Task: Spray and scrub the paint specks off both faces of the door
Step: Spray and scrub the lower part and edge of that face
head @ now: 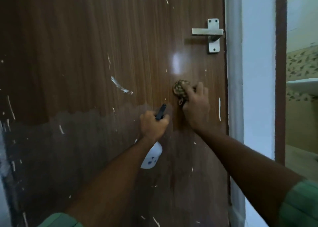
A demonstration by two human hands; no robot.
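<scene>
**Scrubbing paint specks off a brown door, spray bottle at the ready**

A brown wood-grain door (86, 54) fills most of the frame, upright and close to the viewer. White paint specks and streaks are scattered over it; the largest smear (121, 85) sits left of centre. The lower half looks darker and duller, possibly wet. The face looks hard, smooth and glossy, so it should take firm rubbing, though a wet patch may be slippery.

At centre right, the right hand (196, 106) curls its fingers round a bunched, patterned scrubbing cloth (180, 91) and presses it against the door. The cloth looks soft and light, best held balled in the fist, as here.

Just to its lower left, the left hand (153, 125) is closed round the neck of a white spray bottle (152, 156), whose dark nozzle (160, 111) points up toward the door. The bottle seems light and rigid, and is best held at the neck.

A metal latch handle (210, 33) sits in the upper right, near the door's edge. Beyond it, a pale door frame (254, 72) runs down the right side, with a tiled room behind. Green sleeves show at the bottom corners.
</scene>
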